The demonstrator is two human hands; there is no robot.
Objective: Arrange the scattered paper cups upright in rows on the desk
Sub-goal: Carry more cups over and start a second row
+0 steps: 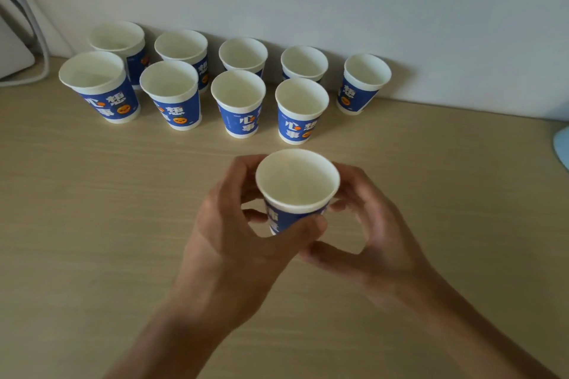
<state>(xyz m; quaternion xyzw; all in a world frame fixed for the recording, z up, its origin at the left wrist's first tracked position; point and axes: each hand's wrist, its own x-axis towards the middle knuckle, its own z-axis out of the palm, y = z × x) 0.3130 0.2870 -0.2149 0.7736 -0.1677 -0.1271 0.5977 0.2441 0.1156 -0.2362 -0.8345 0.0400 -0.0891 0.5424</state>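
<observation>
A back row (243,54) of five blue-and-white paper cups stands upright along the wall on the pale wooden table (92,224), with a front row (238,95) of four. The left hand (234,224) and right hand (372,224) share a grip on the tenth cup (297,181), which is upright just before the front row. It seems the only one left, likely for that row's open right end.

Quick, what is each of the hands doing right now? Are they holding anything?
Left hand: holding the paper cup, fingers and thumb curled round it.
Right hand: holding the same cup from the other side.
</observation>
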